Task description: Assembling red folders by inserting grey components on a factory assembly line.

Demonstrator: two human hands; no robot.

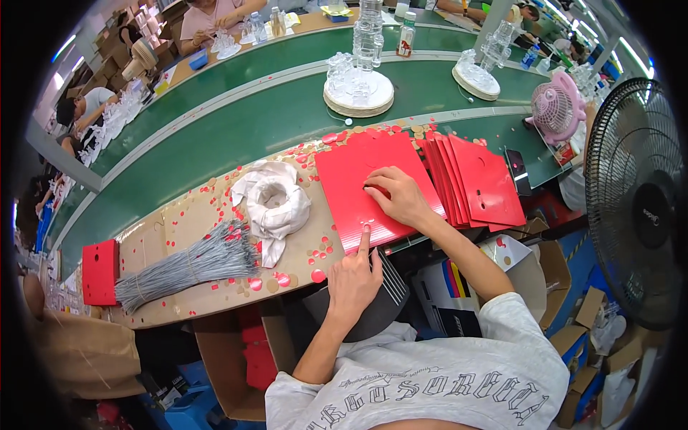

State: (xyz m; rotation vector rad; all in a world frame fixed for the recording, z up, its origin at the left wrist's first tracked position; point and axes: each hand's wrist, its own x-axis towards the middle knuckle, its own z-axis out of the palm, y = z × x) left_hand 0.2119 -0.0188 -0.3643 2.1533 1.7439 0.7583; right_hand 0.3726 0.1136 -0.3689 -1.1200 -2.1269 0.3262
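Note:
A stack of flat glossy red sheets [344,183] lies in front of me on the cardboard-covered bench. My left hand [354,283] is at its near edge, index finger stretched onto the top sheet and thumb apart, holding nothing. On the sheet's middle rests my right hand [401,197], fingers curled in and thumb near the fingertips. A small dark spot shows at those fingertips; whatever they pinch is too small to make out. To the right, more red sheets [487,183] with punched holes lie fanned out.
Left of the stack lie a ring of white cloth [276,204] and a bundle of grey wires [190,265]. Red and tan discs [284,279] litter the bench. Beyond runs a green conveyor [236,136] carrying clear plastic parts on round white bases [358,97]. A black fan [634,204] stands right.

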